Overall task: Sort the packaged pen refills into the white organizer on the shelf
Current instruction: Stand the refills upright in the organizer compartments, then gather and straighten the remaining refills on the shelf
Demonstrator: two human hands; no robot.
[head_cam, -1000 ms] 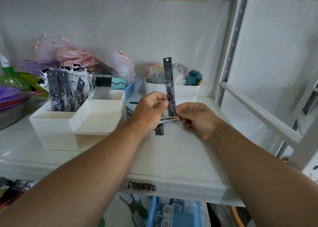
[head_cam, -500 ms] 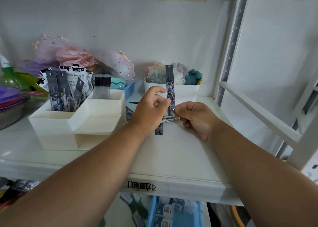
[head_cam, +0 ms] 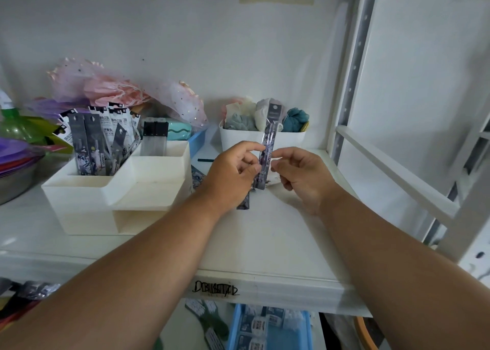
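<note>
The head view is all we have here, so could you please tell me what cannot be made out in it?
- Refill packet held upright by both hands: its print is blurred and unreadable.
- Left hand: covers part of a packet lying on the shelf.
- Right hand: hides most of the white packet under it.
- White organizer: its walls hide the lower ends of the standing packets.
- Metal bowl: cut off by the left edge.

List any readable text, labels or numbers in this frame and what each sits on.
Black graffiti-style scrawl on the white shelf front edge: stylised, not legible as words.
Upright black-and-white refill packets in the white plastic organizer: printed characters, too blurred to quote.
Slim dark packaged refill held between left hand and right hand: print too small.
Packets in the blue bin below: unreadable.
</note>
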